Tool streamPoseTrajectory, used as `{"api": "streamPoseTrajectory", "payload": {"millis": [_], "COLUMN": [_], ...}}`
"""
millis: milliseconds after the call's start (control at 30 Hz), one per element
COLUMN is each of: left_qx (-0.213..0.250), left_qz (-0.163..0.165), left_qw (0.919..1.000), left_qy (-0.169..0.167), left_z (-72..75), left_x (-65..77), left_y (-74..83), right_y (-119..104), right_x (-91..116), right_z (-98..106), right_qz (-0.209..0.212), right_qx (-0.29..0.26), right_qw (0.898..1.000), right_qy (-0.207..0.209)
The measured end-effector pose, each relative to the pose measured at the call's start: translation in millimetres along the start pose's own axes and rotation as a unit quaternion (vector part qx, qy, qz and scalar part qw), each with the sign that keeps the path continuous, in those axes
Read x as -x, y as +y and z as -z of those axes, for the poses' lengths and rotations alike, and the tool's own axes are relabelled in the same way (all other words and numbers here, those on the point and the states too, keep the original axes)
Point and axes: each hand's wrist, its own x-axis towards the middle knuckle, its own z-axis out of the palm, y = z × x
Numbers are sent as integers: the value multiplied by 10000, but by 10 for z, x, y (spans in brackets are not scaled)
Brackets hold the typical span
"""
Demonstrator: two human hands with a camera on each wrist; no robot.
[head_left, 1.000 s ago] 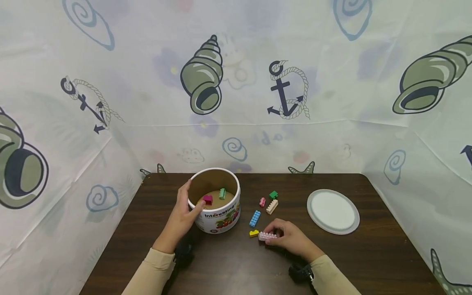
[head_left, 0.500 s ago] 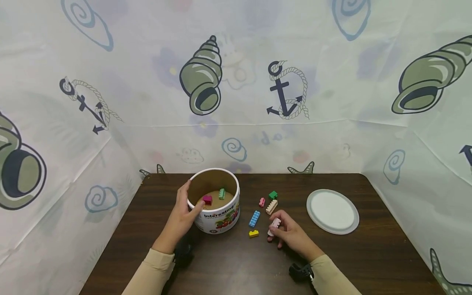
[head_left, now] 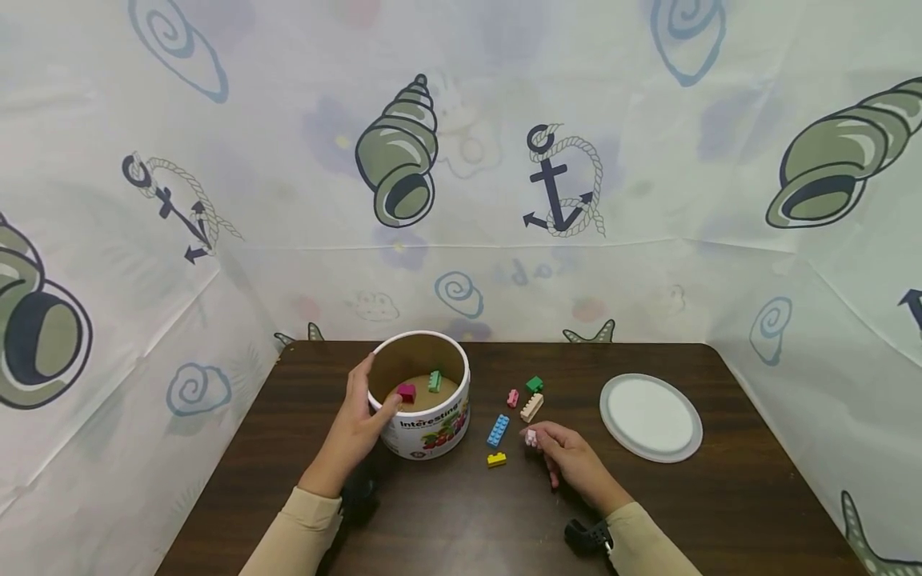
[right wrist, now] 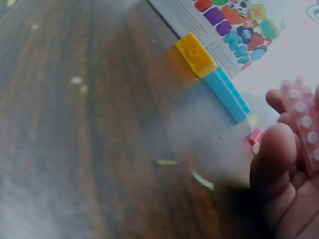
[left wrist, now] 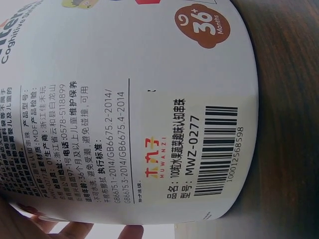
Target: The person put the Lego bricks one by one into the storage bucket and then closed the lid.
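My left hand (head_left: 363,420) grips the left side of a white round tub (head_left: 425,440), its thumb at the front rim. A magenta block (head_left: 406,393) and a light green brick (head_left: 434,382) lie inside. In the left wrist view, the tub's printed wall (left wrist: 139,59) fills most of the picture, with fingertips at the lower left. My right hand (head_left: 572,460) pinches a light pink studded brick (head_left: 531,438), right of the tub; in the right wrist view the brick (right wrist: 305,122) lies between thumb and fingers. Nearest to that hand are a blue brick (head_left: 498,430) and a yellow brick (head_left: 496,460).
Behind the right hand lie a cream brick (head_left: 531,408), a small pink brick (head_left: 513,398) and a green brick (head_left: 534,385). A white round lid (head_left: 651,418) rests farther right on the dark wooden table (head_left: 446,520). Patterned cloth (head_left: 490,160) encloses the table.
My right hand has drawn the light pink brick away from the yellow one and turned it, so its end faces the head camera. My left hand keeps its hold on the tub.
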Motion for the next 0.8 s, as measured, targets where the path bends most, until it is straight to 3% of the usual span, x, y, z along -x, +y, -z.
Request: {"api": "streamPoseTrajectory", "payload": {"millis": [100,267,467,633,800], "left_qx": [15,37,73,69,75], "left_qz": [-76,-188,-73,91,97], "left_qw": [10000,9998,9999,9999,9999], "left_qy": [-35,-21,-68,-56,-36], "left_z": [-4,-9,-17,-13,-3], "left_x": [-21,-39,-19,13,24], "left_y": [5,10,31,29,11], "right_y": [-4,5,0,-87,-367], "right_x": [16,22,34,30,65], "right_z": [-16,-24,-21,-69,-111], "right_qz": [69,141,17,314,895], "right_qx": [42,-369,-529,24,732], "right_qw": [9999,9989,9985,9983,9909], "right_qy": [136,257,157,481,683]}}
